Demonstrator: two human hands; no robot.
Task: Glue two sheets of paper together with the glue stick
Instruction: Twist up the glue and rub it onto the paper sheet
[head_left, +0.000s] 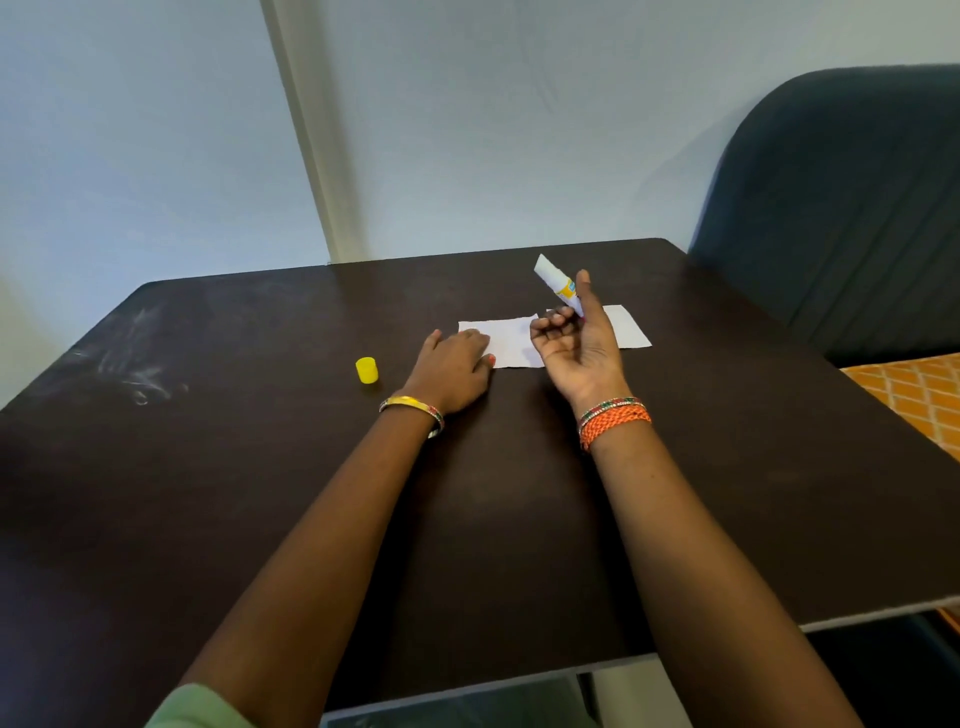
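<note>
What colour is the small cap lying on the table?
Yellow. The cap shows clearly in the head view, left of the left hand.

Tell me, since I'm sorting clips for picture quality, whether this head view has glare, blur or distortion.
Head view: wide-angle bend in the table edges; soft light, faint shadows under the left hand and right hand; pale sheen on the tabletop's left; glue stick print too soft to read.

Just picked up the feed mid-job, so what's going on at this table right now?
A person is gluing paper. The right hand holds the uncapped glue stick raised above the table, while the left hand presses flat on the nearer paper sheet. A second sheet lies just right of it. The yellow cap stands apart on the left.
</note>
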